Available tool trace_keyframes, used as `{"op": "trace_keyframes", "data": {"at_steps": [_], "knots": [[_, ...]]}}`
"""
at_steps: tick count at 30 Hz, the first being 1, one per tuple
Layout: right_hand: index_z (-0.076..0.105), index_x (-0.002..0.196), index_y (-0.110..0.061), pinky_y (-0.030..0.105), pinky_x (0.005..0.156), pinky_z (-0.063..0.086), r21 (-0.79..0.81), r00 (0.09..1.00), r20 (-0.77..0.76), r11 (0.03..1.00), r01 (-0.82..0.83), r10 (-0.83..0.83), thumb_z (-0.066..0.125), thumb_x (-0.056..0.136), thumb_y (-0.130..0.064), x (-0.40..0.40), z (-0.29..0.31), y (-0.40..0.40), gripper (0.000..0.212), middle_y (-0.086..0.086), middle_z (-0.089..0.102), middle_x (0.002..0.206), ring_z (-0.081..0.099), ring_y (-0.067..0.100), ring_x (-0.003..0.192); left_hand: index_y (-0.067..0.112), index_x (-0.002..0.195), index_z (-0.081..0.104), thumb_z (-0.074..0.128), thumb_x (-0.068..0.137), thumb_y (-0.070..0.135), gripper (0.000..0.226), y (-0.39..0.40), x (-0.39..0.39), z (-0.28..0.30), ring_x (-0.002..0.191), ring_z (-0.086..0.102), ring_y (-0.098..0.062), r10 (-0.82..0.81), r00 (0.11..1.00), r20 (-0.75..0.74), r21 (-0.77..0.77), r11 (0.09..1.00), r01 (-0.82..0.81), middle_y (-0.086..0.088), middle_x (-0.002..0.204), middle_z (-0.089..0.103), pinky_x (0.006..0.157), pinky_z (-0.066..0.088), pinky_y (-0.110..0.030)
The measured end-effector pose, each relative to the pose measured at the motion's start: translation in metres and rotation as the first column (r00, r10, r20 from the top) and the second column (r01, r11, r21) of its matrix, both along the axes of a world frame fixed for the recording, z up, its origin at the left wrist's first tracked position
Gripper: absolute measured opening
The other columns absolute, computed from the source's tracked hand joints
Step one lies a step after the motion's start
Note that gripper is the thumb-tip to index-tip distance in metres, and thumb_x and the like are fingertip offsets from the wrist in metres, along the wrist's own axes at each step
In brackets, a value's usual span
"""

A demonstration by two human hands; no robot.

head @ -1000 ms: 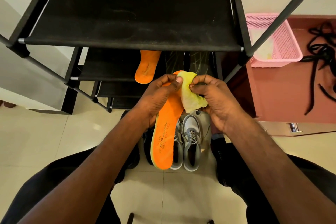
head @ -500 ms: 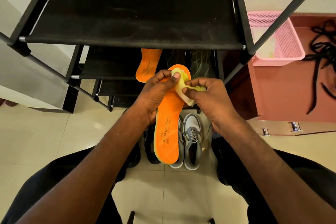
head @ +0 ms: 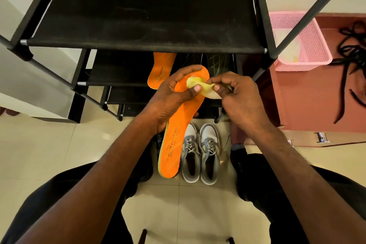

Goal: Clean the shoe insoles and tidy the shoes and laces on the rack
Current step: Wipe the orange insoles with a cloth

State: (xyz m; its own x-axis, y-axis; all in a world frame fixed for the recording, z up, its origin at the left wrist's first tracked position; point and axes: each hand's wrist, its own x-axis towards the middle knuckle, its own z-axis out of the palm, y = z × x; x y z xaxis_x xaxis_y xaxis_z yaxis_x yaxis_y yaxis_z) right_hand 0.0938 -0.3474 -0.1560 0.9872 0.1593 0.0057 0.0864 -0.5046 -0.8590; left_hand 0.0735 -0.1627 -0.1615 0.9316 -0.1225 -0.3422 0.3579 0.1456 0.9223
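Note:
My left hand (head: 170,93) grips an orange insole (head: 176,134) around its upper half, toe end up, heel hanging over the floor. A small yellow cloth (head: 200,88) lies bunched against the toe end, pinched between my left thumb and the fingers of my right hand (head: 235,97). A second orange insole (head: 160,71) rests on the second shelf of the black shoe rack (head: 138,18). A pair of grey and white sneakers (head: 200,152) stands on the floor below my hands. Black laces (head: 350,59) lie tangled on the red surface at the right.
A pink plastic basket (head: 305,41) stands right of the rack with pale cloth inside. Dark shoes (head: 213,61) sit on the second shelf behind the insole. My knees in dark trousers flank the sneakers on the tiled floor. A white cabinet stands at the left.
The yellow cloth has been gathered from a loose hanging flap into a small bunch at the insole's toe. Both hands stay at the same spot.

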Motion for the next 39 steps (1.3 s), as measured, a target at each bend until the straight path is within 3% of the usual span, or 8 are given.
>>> {"op": "trace_keyframes", "data": {"at_steps": [4,9,14,20,24,28,35,39], "knots": [[0.075,0.115,-0.029,0.011,0.078,0.046,0.023,1.000,-0.015,1.000,-0.008,0.009,0.064,0.100,-0.007,0.000,0.004,-0.004,0.028,-0.015,0.071,0.106,0.064,-0.001,0.102,0.010,0.109,0.066,0.070,0.096,0.020,0.017,0.000,-0.002,0.002,0.102,0.071,-0.042,0.051,0.997,-0.053,0.070,0.996,-0.047,-0.017,0.122,0.065,0.072,0.063,-0.055],[0.068,0.115,-0.031,0.022,0.065,0.047,-0.011,0.999,0.007,0.999,0.036,-0.036,0.066,0.100,-0.018,0.003,0.003,-0.009,0.019,-0.015,0.067,0.089,0.066,0.004,0.083,-0.005,0.113,0.058,0.065,0.099,0.023,0.032,0.000,-0.001,0.008,0.076,0.075,-0.017,0.055,0.996,-0.068,0.113,0.993,-0.047,-0.011,0.106,0.067,0.059,0.062,-0.038],[0.068,0.115,-0.036,0.040,0.078,0.061,0.004,0.998,-0.007,0.998,-0.064,0.064,0.080,0.088,-0.018,0.003,0.003,-0.012,0.035,-0.004,0.070,0.103,0.068,0.016,0.097,-0.007,0.115,0.057,0.064,0.100,0.029,0.039,0.000,-0.001,0.010,0.092,0.075,-0.036,0.070,0.991,-0.112,0.097,0.994,-0.059,-0.023,0.112,0.070,0.069,0.064,-0.054],[0.074,0.100,-0.023,0.018,0.053,0.051,0.206,0.940,-0.305,0.952,0.225,-0.156,0.076,0.092,-0.008,0.007,0.003,-0.015,0.017,0.002,0.076,0.089,0.071,0.005,0.070,0.002,0.110,0.060,0.063,0.100,0.032,0.032,0.002,-0.001,0.011,0.089,0.076,-0.034,0.071,0.990,-0.119,0.103,0.993,-0.058,-0.016,0.106,0.071,0.067,0.064,-0.050],[0.076,0.086,-0.025,0.031,0.070,0.060,-0.027,0.958,-0.244,0.989,0.146,-0.148,0.077,0.094,-0.028,0.008,-0.004,-0.016,0.008,-0.006,0.076,0.082,0.074,0.010,0.078,0.002,0.113,0.059,0.062,0.102,0.030,0.030,0.002,-0.002,0.012,0.085,0.077,-0.026,0.080,0.993,-0.086,0.116,0.991,-0.070,-0.012,0.105,0.070,0.062,0.064,-0.043],[0.076,0.085,-0.022,0.023,0.067,0.048,-0.152,0.972,-0.200,0.984,0.094,-0.124,0.072,0.096,-0.038,0.005,0.003,-0.016,0.020,-0.008,0.074,0.082,0.068,0.004,0.078,0.003,0.111,0.058,0.059,0.103,0.027,0.025,0.002,-0.002,0.013,0.073,0.075,-0.011,0.082,0.996,-0.044,0.161,0.984,-0.074,-0.006,0.103,0.067,0.056,0.059,-0.028],[0.072,0.096,-0.018,0.027,0.057,0.054,0.389,0.894,-0.434,0.870,0.302,-0.116,0.069,0.096,-0.002,0.009,0.008,-0.014,0.016,0.002,0.074,0.084,0.069,0.015,0.077,-0.002,0.113,0.056,0.063,0.101,0.029,0.034,0.004,-0.001,0.010,0.088,0.077,-0.028,0.088,0.996,-0.023,0.167,0.982,-0.083,-0.010,0.109,0.069,0.065,0.064,-0.047],[0.068,0.106,-0.020,0.023,0.056,0.055,0.183,0.942,-0.299,0.960,0.213,-0.152,0.060,0.101,-0.004,0.005,0.001,-0.012,0.019,0.005,0.071,0.093,0.065,0.016,0.076,0.007,0.097,0.060,0.065,0.100,0.030,0.024,0.003,0.000,0.007,0.084,0.076,-0.017,0.076,0.997,0.012,0.202,0.976,-0.077,0.005,0.090,0.073,0.066,0.064,-0.043]]}}
